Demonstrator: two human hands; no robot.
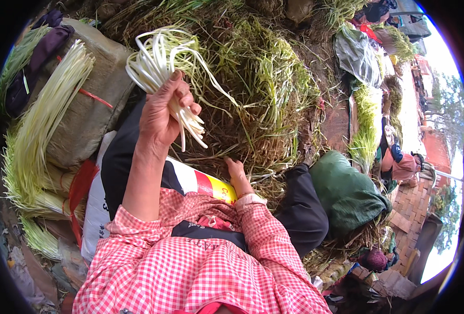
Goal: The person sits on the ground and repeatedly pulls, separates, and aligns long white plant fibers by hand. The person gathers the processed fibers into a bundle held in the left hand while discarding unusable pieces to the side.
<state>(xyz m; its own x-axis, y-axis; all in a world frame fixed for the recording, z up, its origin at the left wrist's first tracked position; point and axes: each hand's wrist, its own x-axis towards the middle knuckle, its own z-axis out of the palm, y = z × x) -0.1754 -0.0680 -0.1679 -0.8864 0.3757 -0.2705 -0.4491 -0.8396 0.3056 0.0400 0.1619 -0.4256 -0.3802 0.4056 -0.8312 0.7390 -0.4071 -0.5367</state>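
Note:
My left hand [169,104] is raised and closed around a bunch of pale blanched vegetable stems [159,59], perhaps garlic chives. The stems loop over above the fist, and their white ends stick out below it. Low by my lap, my right hand [237,174] is beside a heap of green and yellow leafy stalks [279,86]; its fingers are largely hidden, so I cannot tell whether it grips anything. Under my forearms lies a white, red and yellow printed sack or cloth [204,182]. A long bundle of pale stems [55,117] leans at the left.
A cloth-covered block [94,66] stands at the left, with red ties [78,196] near more bundles. On the right are a green sack [345,192], a row of yellow-green bundles [365,129] and a grey plastic sheet [359,55]. Other people [402,165] are farther off.

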